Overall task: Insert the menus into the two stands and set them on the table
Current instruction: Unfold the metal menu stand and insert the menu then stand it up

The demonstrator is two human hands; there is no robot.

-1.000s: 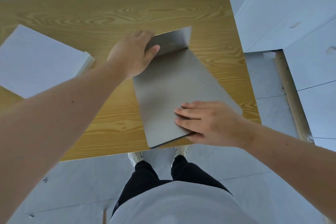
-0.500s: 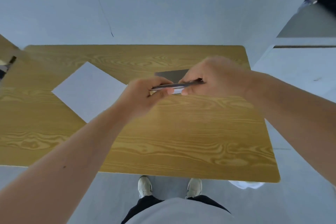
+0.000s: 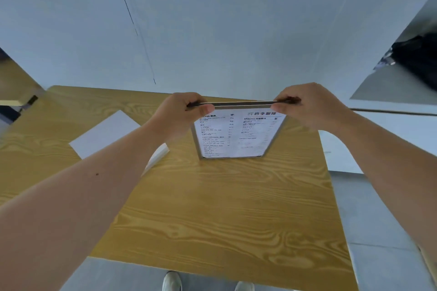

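A menu stand (image 3: pixel 236 136) with a grey frame stands upright on the wooden table (image 3: pixel 212 208), towards its far side. A printed white menu fills its face and looks toward me. My left hand (image 3: pixel 182 111) pinches the stand's top left corner. My right hand (image 3: pixel 305 104) pinches the top right corner. The stand's bottom edge rests on the tabletop. Left of it lies a stack of white sheets (image 3: pixel 106 134), partly hidden by my left forearm.
A pale wall rises just behind the table's far edge. A second wooden surface (image 3: pixel 14 82) shows at the far left. A dark object (image 3: pixel 418 61) sits on a grey ledge at the right. My shoes (image 3: pixel 172 281) show below the near edge.
The stand lay flat under both hands a second ago. It was then lifted edge-on and now stands upright with the menu facing me. The view has tilted upward.
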